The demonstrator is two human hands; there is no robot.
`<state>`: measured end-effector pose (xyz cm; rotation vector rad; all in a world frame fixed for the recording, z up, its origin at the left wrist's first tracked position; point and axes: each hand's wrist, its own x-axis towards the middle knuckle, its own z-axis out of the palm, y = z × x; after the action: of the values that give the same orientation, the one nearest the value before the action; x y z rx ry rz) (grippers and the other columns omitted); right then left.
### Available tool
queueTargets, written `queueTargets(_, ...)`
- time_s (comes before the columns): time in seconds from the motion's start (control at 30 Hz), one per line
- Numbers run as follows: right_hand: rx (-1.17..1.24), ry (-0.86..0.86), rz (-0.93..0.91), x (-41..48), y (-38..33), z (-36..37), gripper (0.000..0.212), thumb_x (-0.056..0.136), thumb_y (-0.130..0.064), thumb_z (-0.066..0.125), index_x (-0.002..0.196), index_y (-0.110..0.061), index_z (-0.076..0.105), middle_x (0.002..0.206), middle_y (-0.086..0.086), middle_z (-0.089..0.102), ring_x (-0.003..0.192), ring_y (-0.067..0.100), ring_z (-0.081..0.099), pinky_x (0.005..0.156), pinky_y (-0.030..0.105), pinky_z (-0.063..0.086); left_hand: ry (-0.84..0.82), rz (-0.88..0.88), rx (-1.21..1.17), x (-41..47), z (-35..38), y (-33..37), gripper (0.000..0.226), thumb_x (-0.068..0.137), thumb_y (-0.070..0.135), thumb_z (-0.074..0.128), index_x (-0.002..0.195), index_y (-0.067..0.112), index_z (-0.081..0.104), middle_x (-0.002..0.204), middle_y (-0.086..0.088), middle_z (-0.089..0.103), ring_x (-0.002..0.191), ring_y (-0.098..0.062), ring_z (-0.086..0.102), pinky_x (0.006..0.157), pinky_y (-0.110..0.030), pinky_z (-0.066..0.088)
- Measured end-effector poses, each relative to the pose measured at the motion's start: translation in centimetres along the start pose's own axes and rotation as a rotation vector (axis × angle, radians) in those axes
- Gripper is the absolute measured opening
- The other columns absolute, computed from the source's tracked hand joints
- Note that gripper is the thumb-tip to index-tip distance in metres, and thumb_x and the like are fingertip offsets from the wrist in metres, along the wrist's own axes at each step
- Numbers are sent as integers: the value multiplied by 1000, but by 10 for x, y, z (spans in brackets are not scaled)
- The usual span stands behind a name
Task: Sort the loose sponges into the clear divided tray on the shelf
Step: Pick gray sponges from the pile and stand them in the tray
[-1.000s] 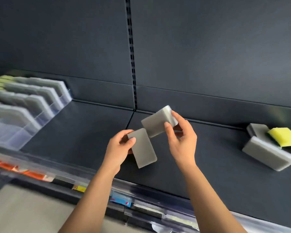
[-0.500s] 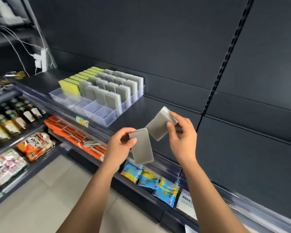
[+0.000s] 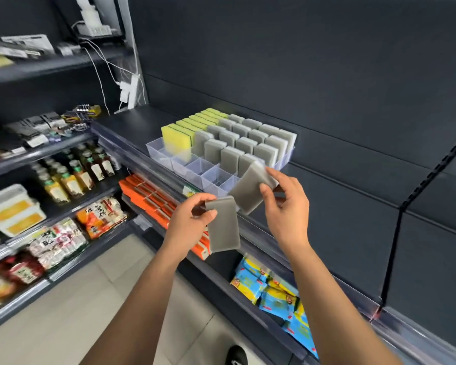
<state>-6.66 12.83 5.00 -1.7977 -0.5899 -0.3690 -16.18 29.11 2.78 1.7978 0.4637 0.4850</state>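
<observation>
Left hand (image 3: 192,219) still pinches the upright sponge (image 3: 223,225), right hand (image 3: 284,206) the tilted sponge (image 3: 250,188), but the tray (image 3: 184,167) now sits just beyond them, its empty front slots likely within reach.

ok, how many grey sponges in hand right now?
2. One flat grey rectangular sponge pinched in the left hand; a second grey sponge gripped by the right hand, in front of the clear divided plastic tray. More could hide behind them.

Divided tray (image 3: 156,150) on shelf (image 3: 132,122); sponges (image 3: 248,144) stand in its rear compartments. Before it, lower sponge (image 3: 223,227) left of upper sponge (image 3: 248,191).
</observation>
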Motion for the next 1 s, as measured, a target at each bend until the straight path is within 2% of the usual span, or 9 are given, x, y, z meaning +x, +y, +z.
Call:
queueTargets(0.13,-12,-16,-41,25,1,38,31,91,-16,60,121,-23,61,102,-4,56,82,7,56,74,13,49,13,7,9,37,-24,-5,36,85,8,63,90,44,63,101,8,65,98,-17,59,83,-37,52)
queueTargets(0.33,-44,-6,-45,69,11,92,31,91,-16,60,121,-23,61,100,-4,54,80,16,57,74,25,52,6,27,46,103,-53,-8,34,86,7,62,94,40,63,104,10,64,101,-13,57,86,-33,49)
queueTargets(0.5,-54,-22,-19,95,18,125,31,91,-16,59,122,-22,61,104,-3,55,82,10,55,75,15,48,31,16,69,146,-73,-8,31,88,9,60,95,40,61,106,9,61,99,-11,55,80,-31,48)
queueTargets(0.73,-118,-49,-21,107,22,161,32,90,-15,59,121,-23,61,105,-5,54,85,13,57,78,29,54,50,71,158,191,-97,-8,26,89,10,59,102,33,59,111,6,57,101,-14,53,75,-30,47)
queueTargets(0.87,-189,-48,-16,108,21,178,32,91,-12,58,121,-22,61,101,-8,52,81,13,55,78,30,53,18,114,155,215,-108,-13,27,89,10,58,101,35,56,113,2,57,102,-17,53,67,-24,45)
queueTargets(1.0,-261,-20,14,111,18,190,32,91,-11,58,121,-22,61,105,-6,54,83,14,55,78,28,53,-41,131,164,236,-113,-16,29,89,9,58,101,36,56,113,5,56,102,-17,53,73,-32,51)
